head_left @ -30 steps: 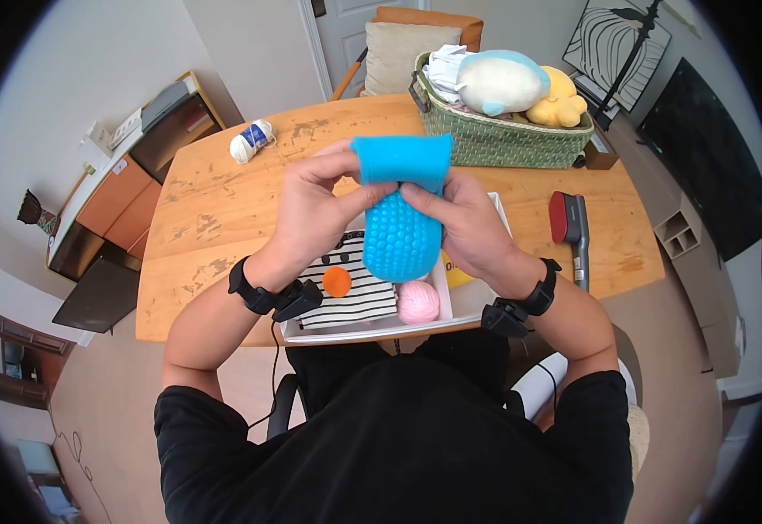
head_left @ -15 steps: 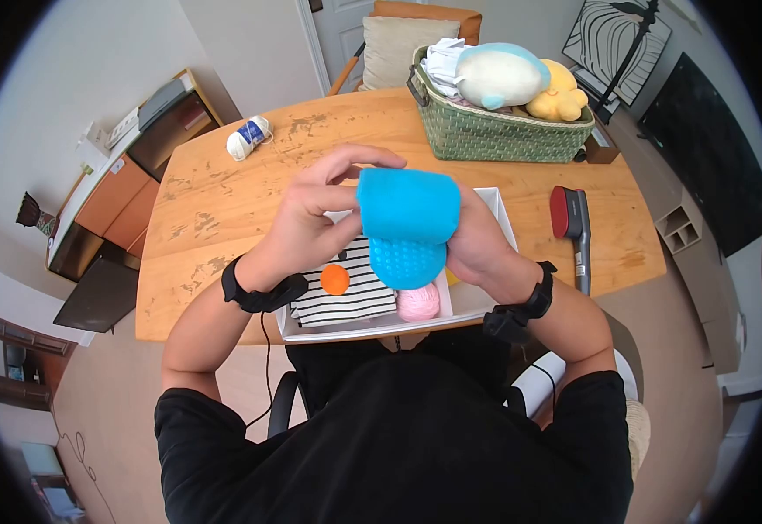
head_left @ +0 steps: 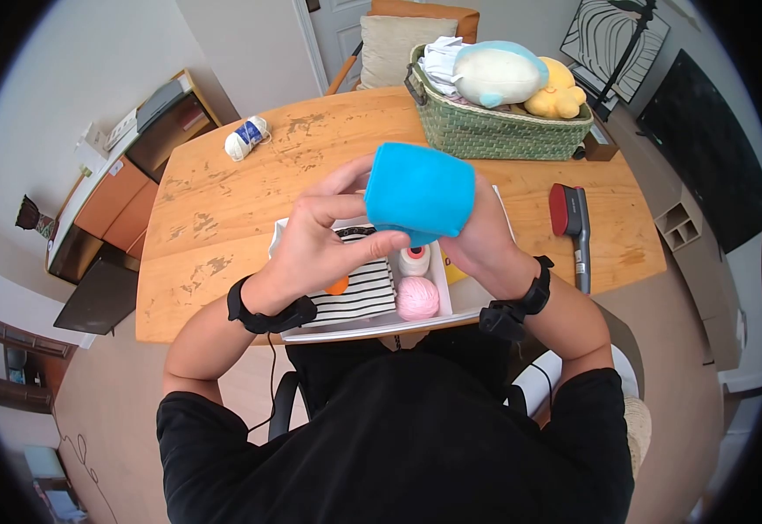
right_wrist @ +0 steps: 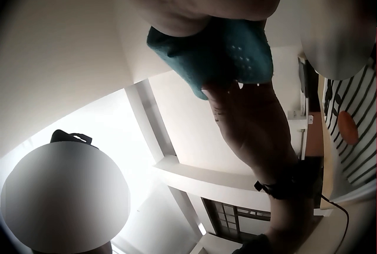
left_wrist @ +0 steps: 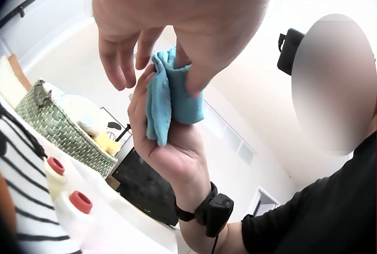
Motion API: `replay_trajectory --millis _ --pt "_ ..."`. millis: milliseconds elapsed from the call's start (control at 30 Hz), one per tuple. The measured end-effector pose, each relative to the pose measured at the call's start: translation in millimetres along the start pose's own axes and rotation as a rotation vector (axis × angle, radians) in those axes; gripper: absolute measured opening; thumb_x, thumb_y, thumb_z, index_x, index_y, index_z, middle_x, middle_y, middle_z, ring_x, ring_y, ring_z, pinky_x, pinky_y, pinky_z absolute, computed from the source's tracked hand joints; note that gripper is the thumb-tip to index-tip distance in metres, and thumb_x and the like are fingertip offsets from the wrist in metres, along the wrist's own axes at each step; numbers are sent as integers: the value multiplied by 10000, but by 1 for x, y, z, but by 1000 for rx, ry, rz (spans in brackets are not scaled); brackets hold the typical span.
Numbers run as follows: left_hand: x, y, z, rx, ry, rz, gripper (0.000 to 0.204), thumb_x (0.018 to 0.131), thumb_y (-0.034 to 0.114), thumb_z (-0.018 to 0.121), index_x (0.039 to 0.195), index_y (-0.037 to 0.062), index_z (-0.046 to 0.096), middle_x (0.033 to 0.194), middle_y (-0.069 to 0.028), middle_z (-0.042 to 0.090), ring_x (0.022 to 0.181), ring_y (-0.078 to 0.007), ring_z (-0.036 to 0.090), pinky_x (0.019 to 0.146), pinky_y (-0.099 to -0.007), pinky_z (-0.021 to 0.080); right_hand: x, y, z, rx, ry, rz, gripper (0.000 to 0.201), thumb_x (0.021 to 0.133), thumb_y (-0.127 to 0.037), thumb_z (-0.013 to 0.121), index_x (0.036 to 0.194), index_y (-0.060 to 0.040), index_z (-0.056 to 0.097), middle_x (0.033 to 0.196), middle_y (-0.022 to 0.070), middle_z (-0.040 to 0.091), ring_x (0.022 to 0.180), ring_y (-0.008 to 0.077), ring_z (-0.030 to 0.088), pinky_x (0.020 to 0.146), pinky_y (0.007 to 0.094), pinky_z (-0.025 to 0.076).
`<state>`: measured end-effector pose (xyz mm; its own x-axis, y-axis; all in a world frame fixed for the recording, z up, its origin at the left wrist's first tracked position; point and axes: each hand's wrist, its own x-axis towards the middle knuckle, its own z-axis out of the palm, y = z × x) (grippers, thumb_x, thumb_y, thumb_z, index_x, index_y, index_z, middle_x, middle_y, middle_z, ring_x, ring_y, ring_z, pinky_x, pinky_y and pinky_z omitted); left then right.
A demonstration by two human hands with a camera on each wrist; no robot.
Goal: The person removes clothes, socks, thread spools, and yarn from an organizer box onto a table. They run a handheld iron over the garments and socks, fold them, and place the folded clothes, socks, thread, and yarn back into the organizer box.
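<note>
A folded blue cloth piece (head_left: 422, 192), smooth on the side facing up, is held between both hands above the white box (head_left: 372, 333). Raised dots (right_wrist: 238, 56) show on part of it in the right wrist view. My left hand (head_left: 320, 231) pinches its left and lower edge, the thumb against the fold and some other fingers held off it in the left wrist view. From the right, my right hand (head_left: 486, 234) grips the piece, its fingers mostly hidden behind the cloth in the head view.
Inside the box lie a striped cloth (head_left: 359, 295), an orange disc (head_left: 338, 286), a pink yarn ball (head_left: 417, 299) and thread spools (left_wrist: 76, 210). White yarn (head_left: 247, 138), a green basket (head_left: 503, 135) of plush toys and a red-and-grey handheld device (head_left: 573, 218) stand around on the table.
The blue piece was upright with its dotted part hanging down; it has been folded over and turned, so the smooth side faces up. Both hands shifted their hold, and a spool has come into sight.
</note>
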<state>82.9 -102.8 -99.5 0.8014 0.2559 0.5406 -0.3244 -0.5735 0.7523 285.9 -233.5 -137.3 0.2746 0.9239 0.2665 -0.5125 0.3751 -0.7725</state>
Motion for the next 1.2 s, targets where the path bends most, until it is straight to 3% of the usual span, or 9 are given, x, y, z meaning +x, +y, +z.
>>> replay_trajectory --millis 200,533,633,733,833,900,933,1033,1200 --pt "-2 2 11 20 81 -24 270 966 163 964 1190 25 904 1590 -204 684 1367 -306 726 1135 -460 607 1 3 3 60 -59 -73 271 1159 -78 677 1412 12 715 1321 126 795 1155 192 804 946 344 697" --pt "-9 11 10 19 120 -107 313 965 168 966 1197 -23 879 1504 -144 742 1313 -261 751 1131 -430 604 -1 -12 17 31 -86 -8 345 1170 -65 653 1502 30 668 1396 147 776 1200 213 801 997 366 698" --pt "-10 11 8 46 122 -94 320 968 179 968 1196 -24 875 1470 -137 757 1296 -237 750 1126 -413 599 -4 -18 26 10 -84 12 399 1209 -133 565 1556 52 632 1471 175 744 1292 249 770 1099 406 656" --pt "-13 11 9 58 108 -76 308 989 186 952 1198 -26 875 1458 -139 758 1271 -229 748 1114 -406 597 -5 -21 25 191 -131 84 484 1233 -208 451 1596 78 595 1546 208 700 1383 285 725 1194 438 594" --pt "-14 13 11 -57 132 -155 289 1015 188 930 1204 -24 877 1445 -133 761 1262 -222 741 1096 -403 600 -5 -18 30 131 -98 63 539 1238 -251 377 1601 89 585 1582 229 675 1417 305 703 1228 449 566" --pt "-16 7 13 -161 148 -168 270 1045 195 906 1207 -19 880 1429 -127 762 1257 -201 742 1079 -386 607 -4 -17 33 18 -18 35 585 1246 -307 302 1702 20 466 1589 261 643 1378 335 721 1025 418 684" --pt "-15 8 14 -161 149 -168 270 1045 195 906 1207 -19 880 1429 -127 762 1257 -201 742 1079 -386 607 -5 -18 32 18 -19 36 585 1246 -307 302 1702 20 466 1589 261 643 1378 335 721 1025 418 684" --pt "-13 14 17 -304 129 -234 274 1069 188 882 1236 -29 872 1416 -126 760 1237 -172 747 1056 -346 615 -5 -20 30 -28 -84 2 586 1244 -299 299 1702 28 460 1604 272 629 1423 360 695 1080 458 665" --pt "-18 1 17 -405 155 -380 198 1037 62 894 1115 -64 763 1239 -104 802 1111 -142 780 971 -306 656 -4 -19 27 95 -147 -9 674 1217 -395 351 1733 31 424 1662 281 591 1488 362 651 1222 471 579"
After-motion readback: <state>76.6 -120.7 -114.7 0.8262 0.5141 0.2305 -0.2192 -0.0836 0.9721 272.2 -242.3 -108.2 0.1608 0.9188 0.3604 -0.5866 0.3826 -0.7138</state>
